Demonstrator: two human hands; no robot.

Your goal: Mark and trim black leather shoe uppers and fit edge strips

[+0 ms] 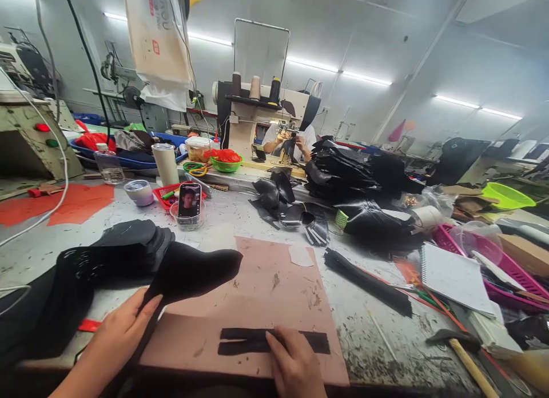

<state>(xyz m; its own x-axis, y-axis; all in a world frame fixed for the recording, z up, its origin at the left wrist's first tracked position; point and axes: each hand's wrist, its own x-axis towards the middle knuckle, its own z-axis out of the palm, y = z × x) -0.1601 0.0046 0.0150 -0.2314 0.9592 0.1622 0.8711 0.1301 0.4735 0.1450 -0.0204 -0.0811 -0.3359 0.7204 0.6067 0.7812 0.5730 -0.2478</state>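
My left hand point(122, 335) holds the lower edge of a large black cut piece point(193, 275), fingers curled round it; the piece lifts off the bench over a stack of similar black pieces point(128, 241). My right hand point(295, 363) presses down on black strips point(244, 341) that lie side by side on a brown board point(274, 278). Its fingers are bent on top of the strips.
A phone point(189, 201) stands in a clear cup. A bundle of black strips point(364, 281), a notebook point(454, 278), a pink basket point(510, 269) and a hammer point(463, 352) lie to the right. Heaps of black parts point(343, 175) sit behind. Another person point(285, 140) works at a sewing machine.
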